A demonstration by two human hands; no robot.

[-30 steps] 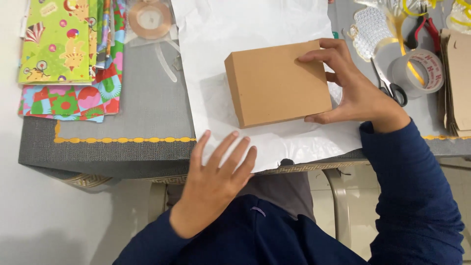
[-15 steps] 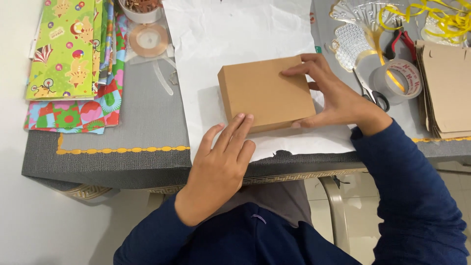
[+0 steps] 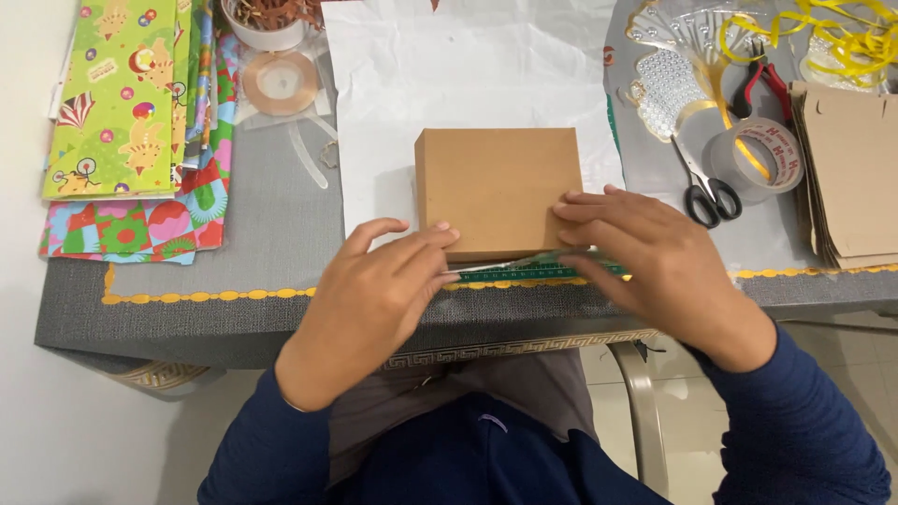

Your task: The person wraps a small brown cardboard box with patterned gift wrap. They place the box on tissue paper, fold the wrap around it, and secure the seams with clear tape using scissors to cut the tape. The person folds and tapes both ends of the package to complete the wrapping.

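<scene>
A brown cardboard box lies on a sheet of wrapping paper, white side up, on the grey table. The paper's near edge is lifted against the box's near side and shows its green printed face. My left hand pinches that edge at the box's near left corner. My right hand holds it at the near right corner, fingertips resting on the box's top. Under both hands the rest of the fold is hidden.
Colourful wrapping sheets are stacked at the left, with a ribbon spool and a white bowl behind. To the right lie scissors, a tape roll, red pliers, yellow ribbon and brown paper bags.
The box now lies square to the table edge. Both hands have left the box's sides and come to the near edge, lifting the paper so its green side shows.
</scene>
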